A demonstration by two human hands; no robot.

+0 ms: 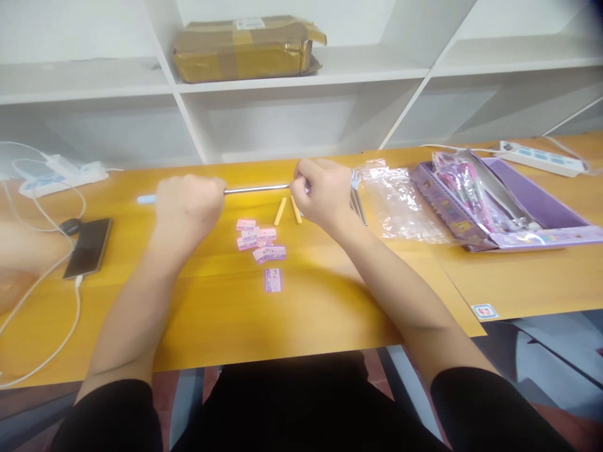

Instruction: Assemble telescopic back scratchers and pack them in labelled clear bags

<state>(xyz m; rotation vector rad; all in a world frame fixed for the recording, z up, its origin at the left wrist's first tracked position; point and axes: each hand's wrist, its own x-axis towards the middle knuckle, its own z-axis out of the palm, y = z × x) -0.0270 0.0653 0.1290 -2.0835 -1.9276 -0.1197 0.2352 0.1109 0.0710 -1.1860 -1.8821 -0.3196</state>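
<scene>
A thin metal rod [257, 189] stretches level between my two fists above the table. My left hand [188, 204] is closed around its left part, and a light blue end [146, 199] sticks out beyond that fist. My right hand [325, 191] grips the rod's other part; a small pale blue piece [355, 179] shows just past it, though I cannot tell whether it belongs to the rod. Two yellow sticks [280, 211] lie below the rod, close to my right hand. Grey metal sticks [360, 207] are partly hidden behind that hand. Several small pink cards [272, 280] lie between my forearms.
Clear plastic wrapping [400, 204] and an open purple box [541, 238] with packaged items are on the right. A phone [88, 248], cables and a power strip [63, 176] occupy the left. Behind, a taped carton [245, 50] sits on white shelving [301, 85].
</scene>
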